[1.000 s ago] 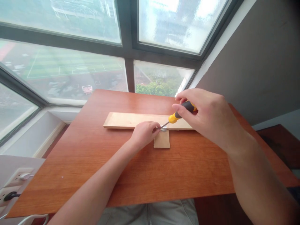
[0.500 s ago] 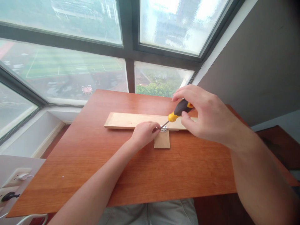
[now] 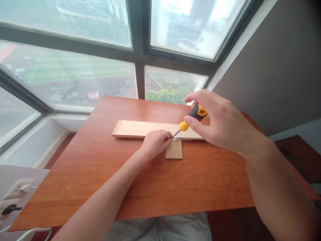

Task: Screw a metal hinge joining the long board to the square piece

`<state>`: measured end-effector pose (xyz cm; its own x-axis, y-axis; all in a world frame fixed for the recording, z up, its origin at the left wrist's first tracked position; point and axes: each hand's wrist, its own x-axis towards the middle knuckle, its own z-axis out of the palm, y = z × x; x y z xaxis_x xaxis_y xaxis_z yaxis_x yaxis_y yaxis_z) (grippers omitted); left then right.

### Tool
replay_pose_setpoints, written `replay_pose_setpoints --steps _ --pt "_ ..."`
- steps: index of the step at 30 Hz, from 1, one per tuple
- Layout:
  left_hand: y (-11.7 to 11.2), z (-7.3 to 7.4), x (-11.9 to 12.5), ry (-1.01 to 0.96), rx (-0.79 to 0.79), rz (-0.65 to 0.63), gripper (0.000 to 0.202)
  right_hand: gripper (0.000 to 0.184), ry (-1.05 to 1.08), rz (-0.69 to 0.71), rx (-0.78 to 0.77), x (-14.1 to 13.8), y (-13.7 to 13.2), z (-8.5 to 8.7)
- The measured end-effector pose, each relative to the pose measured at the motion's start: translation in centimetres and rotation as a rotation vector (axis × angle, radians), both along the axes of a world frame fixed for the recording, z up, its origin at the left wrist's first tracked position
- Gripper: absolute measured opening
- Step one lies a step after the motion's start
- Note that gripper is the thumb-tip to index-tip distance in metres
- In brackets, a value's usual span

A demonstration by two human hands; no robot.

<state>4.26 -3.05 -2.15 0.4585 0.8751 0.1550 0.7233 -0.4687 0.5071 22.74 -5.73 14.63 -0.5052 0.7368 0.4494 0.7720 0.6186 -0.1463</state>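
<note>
My right hand holds a black and yellow screwdriver around its handle. The shaft slants down to the left, its tip at a small silver hinge. Beside that tip, my left hand has thumb and fingers pinched together; what they hold, if anything, is too small to make out. The hinge lies along the near edge of a long pale wooden board. A small square tan piece lies under the hinge's near side, towards me.
Everything rests on a reddish-brown wooden table. Large windows stand behind and to the left, a grey wall to the right. Wall sockets with plugs are at the lower left.
My right thumb and fingers have shifted around the screwdriver handle, and the handle has turned. The left hand, board and hinge keep their places.
</note>
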Motion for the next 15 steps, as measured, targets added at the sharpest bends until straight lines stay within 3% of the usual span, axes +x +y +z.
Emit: replay_pose_setpoints --steps 2,4,6,10,12,15 --pt "-0.03 0.02 0.02 0.004 0.002 0.003 0.016 0.023 -0.05 -0.156 0.061 -0.09 0.21 -0.16" --pt "-0.05 0.01 0.03 0.004 0.0 0.004 0.016 0.02 -0.085 -0.219 0.092 0.02 0.38 -0.19" --pt "-0.04 -0.01 0.02 0.002 -0.002 0.005 0.015 0.009 -0.095 -0.127 0.049 0.35 0.39 0.03" --pt "-0.01 -0.06 -0.01 -0.004 -0.001 0.0 0.015 0.032 -0.062 0.134 -0.073 0.9 0.21 0.57" --pt "0.0 -0.09 -0.01 -0.009 -0.003 -0.001 0.015 0.03 -0.044 0.089 -0.053 0.73 0.24 0.45" --pt "-0.01 -0.09 0.0 -0.007 0.0 0.001 0.015 0.024 -0.037 -0.095 0.015 0.17 0.42 -0.06"
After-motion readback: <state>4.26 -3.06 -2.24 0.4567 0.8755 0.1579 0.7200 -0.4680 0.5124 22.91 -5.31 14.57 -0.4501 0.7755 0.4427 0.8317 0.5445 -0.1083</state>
